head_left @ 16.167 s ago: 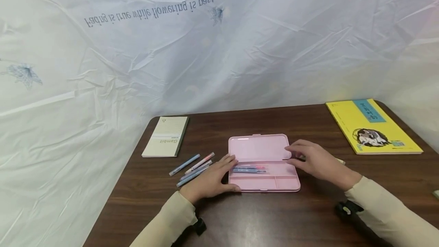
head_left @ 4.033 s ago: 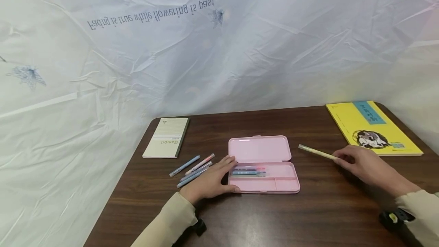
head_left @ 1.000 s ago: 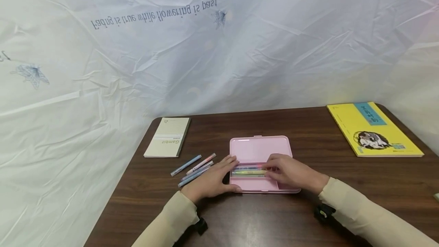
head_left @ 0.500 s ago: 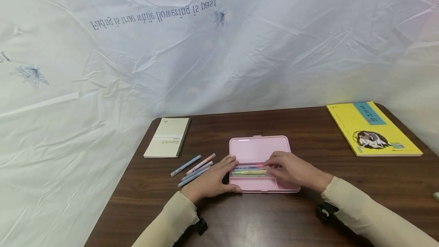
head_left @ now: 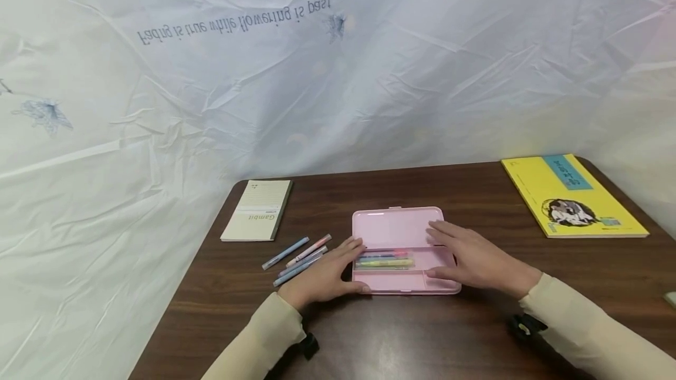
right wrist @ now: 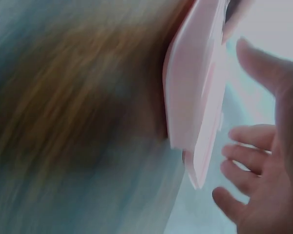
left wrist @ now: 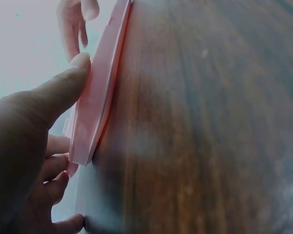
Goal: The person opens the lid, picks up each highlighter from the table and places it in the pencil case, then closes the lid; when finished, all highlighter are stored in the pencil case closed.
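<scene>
A pink pencil case lies open on the brown table, lid folded back. Its long rear compartment holds several pens, with a yellow pen nearest the divider. My left hand holds the case's left end. In the left wrist view, the thumb lies on the front wall of the case and the fingers are at its end. Over the right part of the case hovers my right hand, fingers apart and holding nothing. The right wrist view shows these spread fingers beside the case.
Left of my left hand lie several loose pens, blue, purple and pink-tipped. A cream notepad is at the back left and a yellow book at the back right. A patterned sheet hangs behind the table.
Seconds ago my right hand pinched the yellow pen on the table's right side; it now lies in the case. The hand has since released it and drawn right, fingers spreading. My left hand stays put.
</scene>
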### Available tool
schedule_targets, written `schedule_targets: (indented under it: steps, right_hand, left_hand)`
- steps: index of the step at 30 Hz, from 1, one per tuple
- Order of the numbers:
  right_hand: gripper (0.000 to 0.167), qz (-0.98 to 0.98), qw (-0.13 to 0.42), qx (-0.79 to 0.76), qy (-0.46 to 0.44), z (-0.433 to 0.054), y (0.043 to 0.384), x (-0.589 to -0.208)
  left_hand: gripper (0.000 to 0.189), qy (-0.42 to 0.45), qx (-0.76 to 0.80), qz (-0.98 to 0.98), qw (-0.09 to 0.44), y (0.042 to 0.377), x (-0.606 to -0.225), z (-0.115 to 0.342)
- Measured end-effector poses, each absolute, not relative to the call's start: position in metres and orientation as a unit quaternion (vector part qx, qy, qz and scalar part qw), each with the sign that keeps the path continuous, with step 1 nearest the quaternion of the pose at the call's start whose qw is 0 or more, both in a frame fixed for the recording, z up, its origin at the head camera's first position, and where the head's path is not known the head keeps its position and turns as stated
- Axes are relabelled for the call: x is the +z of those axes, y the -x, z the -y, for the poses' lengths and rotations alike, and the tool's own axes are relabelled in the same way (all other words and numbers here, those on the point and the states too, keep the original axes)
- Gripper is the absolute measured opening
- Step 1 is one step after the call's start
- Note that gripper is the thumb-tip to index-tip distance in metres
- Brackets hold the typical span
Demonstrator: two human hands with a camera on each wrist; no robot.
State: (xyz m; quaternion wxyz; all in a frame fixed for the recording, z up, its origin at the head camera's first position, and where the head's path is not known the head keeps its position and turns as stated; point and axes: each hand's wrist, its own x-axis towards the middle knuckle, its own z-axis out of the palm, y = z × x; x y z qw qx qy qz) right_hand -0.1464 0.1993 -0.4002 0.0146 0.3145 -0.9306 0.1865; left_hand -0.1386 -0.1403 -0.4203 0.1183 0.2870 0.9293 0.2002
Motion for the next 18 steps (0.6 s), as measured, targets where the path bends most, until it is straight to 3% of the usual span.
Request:
schedule_targets:
  steps: [6, 18]
  right_hand:
    - [0.104, 0.942, -0.025, 0.166, -0.291, -0.213, 0.139, -0.401]
    - [0.106, 0.936, -0.043, 0.182, -0.299, -0.220, 0.139, -0.412]
  left_hand:
    - [0.094, -0.280, 0.198, -0.931, 0.122, 0.139, -0.420, 0.141]
    - [0.095, -0.278, 0.198, -0.931, 0.126, 0.139, -0.420, 0.140]
